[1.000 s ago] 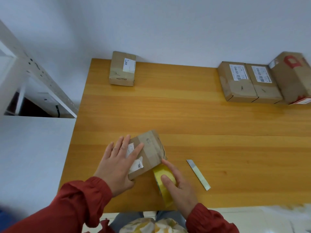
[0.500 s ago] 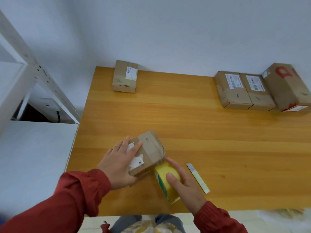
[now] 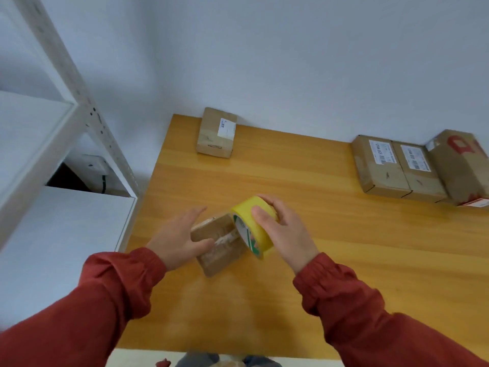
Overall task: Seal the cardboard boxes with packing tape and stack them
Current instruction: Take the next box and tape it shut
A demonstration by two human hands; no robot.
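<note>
A small cardboard box (image 3: 218, 246) lies tilted on the wooden table (image 3: 330, 234), with a strip of clear tape across its near face. My left hand (image 3: 180, 238) holds the box from the left, fingers spread along its far side and thumb on the taped face. My right hand (image 3: 284, 231) grips a yellow roll of packing tape (image 3: 251, 226) held above the box's right end, and the tape runs from the roll onto the box.
Another small box (image 3: 216, 132) stands at the table's far left edge. Three more boxes (image 3: 381, 165) (image 3: 418, 172) (image 3: 461, 165) sit side by side at the far right. A white metal shelf (image 3: 87, 107) and a white surface (image 3: 60, 247) are on the left.
The view has tipped and the hands have moved farther onto the table. My right hand lifted the tape roll from the box's near side up over it. The box has turned. The knife left the view.
</note>
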